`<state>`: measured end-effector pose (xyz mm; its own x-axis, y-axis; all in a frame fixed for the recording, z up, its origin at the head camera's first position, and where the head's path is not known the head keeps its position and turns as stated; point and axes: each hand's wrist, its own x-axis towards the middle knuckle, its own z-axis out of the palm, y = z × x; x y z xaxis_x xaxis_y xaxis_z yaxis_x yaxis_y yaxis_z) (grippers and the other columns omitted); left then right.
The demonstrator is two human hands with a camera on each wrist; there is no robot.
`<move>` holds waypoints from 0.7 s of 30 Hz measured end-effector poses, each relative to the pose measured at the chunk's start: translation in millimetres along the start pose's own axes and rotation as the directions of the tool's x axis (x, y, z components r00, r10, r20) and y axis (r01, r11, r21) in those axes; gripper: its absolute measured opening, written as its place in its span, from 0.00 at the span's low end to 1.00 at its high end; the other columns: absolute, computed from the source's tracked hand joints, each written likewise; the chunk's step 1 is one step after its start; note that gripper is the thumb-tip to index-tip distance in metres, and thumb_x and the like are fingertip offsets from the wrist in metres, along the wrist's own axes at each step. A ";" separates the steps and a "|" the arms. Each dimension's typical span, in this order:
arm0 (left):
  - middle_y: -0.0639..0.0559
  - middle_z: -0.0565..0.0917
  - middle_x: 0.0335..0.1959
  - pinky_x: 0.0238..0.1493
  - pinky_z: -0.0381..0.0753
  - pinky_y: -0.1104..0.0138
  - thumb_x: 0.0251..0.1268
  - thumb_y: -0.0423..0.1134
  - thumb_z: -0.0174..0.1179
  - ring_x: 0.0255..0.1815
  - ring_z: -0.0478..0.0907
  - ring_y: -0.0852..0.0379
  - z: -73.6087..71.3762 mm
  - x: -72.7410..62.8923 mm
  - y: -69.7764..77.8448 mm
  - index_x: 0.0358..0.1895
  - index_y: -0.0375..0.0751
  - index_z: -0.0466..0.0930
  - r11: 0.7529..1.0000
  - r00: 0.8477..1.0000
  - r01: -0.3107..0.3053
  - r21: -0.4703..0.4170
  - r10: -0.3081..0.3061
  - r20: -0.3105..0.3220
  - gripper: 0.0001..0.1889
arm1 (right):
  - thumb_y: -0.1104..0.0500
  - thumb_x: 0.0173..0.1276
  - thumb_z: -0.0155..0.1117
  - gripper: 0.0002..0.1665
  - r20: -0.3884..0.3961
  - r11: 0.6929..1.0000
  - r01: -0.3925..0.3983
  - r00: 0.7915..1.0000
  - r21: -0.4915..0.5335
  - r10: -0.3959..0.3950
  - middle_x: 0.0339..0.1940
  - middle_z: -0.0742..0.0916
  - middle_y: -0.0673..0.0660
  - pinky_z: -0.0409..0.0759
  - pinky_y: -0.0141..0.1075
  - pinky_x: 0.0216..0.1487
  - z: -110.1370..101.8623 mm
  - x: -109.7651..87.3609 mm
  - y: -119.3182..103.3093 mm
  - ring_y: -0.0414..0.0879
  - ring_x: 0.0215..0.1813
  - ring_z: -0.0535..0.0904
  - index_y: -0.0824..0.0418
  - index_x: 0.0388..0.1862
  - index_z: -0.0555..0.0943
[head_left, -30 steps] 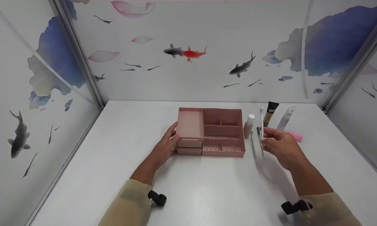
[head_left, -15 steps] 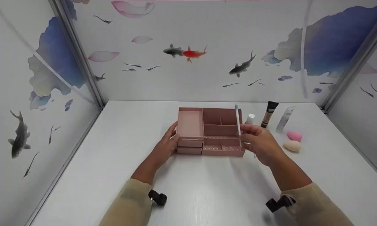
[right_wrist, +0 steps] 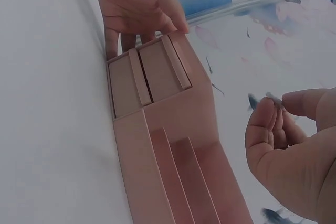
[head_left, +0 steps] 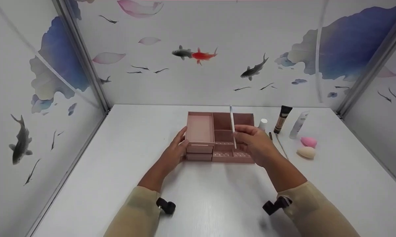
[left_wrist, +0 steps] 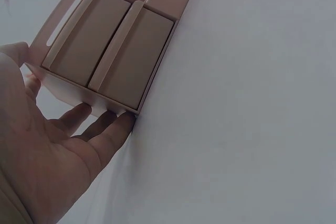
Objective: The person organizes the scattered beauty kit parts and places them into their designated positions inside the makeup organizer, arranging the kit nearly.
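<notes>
White panels (head_left: 152,93) painted with fish and petals close in the desk (head_left: 204,200), where my pink organizer (head_left: 231,159) sits near the far edge. I have a thin pale stick (head_left: 232,120) pinched between the thumb and fingers of my right hand (head_left: 258,144), over the compartments on the organizer's right half. What counts is its line: seen from my head, the long axis runs nearly straight up and down, the far end leaning a touch left, so it crosses the dividers that run left to right. Whether it stands upright or points away from me I can't tell; from my right wrist only a short grey end shows. That same view shows my right fingers apart from the organizer, so any way in looks to be downward.

My left hand (head_left: 173,154) rests with fingers spread against the organizer's left side, grasping no stick, with the drawer block between it and the compartments. My right is plainly the nearer. Just right of the organizer, a white-capped bottle (head_left: 263,123) is partly hidden by that hand.
</notes>
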<state>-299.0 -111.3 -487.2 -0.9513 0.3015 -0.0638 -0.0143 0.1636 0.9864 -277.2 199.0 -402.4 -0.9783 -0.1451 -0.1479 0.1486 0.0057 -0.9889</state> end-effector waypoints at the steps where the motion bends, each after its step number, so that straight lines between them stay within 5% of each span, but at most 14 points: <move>1: 0.50 0.52 0.89 0.80 0.66 0.36 0.84 0.66 0.45 0.89 0.56 0.40 0.0 0.1 -0.1 0.80 0.94 0.50 1.000 1.000 0.000 0.000 0.000 0.000 0.27 | 0.56 0.81 0.66 0.21 -0.001 1.000 0.001 1.000 0.004 -0.001 0.55 0.86 0.53 0.88 0.35 0.55 2.8 1.6 -0.7 0.45 0.54 0.85 0.61 0.68 0.81; 6: 0.51 0.53 0.89 0.80 0.66 0.36 0.84 0.67 0.46 0.88 0.57 0.40 0.2 1.5 -1.7 0.80 0.93 0.51 1.000 1.000 0.007 0.002 -0.007 -0.003 0.28 | 0.59 0.77 0.70 0.20 -0.012 1.000 -0.006 1.000 0.029 0.006 0.50 0.88 0.53 0.88 0.35 0.50 19.3 11.9 -4.3 0.44 0.48 0.85 0.61 0.64 0.83; 12: 0.50 0.53 0.89 0.80 0.67 0.36 0.85 0.65 0.45 0.88 0.58 0.41 0.8 2.3 -1.0 0.81 0.91 0.50 1.000 1.000 0.002 -0.002 -0.002 -0.004 0.28 | 0.60 0.78 0.69 0.24 0.014 1.000 -0.010 1.000 0.024 0.010 0.61 0.87 0.62 0.89 0.38 0.55 39.7 28.1 -9.5 0.52 0.57 0.87 0.63 0.70 0.81; 21: 0.51 0.53 0.89 0.80 0.65 0.34 0.85 0.66 0.44 0.88 0.58 0.44 -0.2 0.3 0.2 0.82 0.89 0.49 1.000 1.000 -0.014 0.011 0.014 0.003 0.29 | 0.59 0.80 0.67 0.25 0.047 0.999 -0.049 0.998 0.016 0.048 0.62 0.86 0.65 0.90 0.42 0.56 62.5 53.8 -13.9 0.51 0.50 0.87 0.61 0.72 0.79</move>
<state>-299.3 -111.4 -487.0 -0.9505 0.3065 -0.0500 0.0029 0.1696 0.9855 -322.9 129.3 -395.6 -0.9622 -0.1911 -0.1942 0.1984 -0.0029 -0.9801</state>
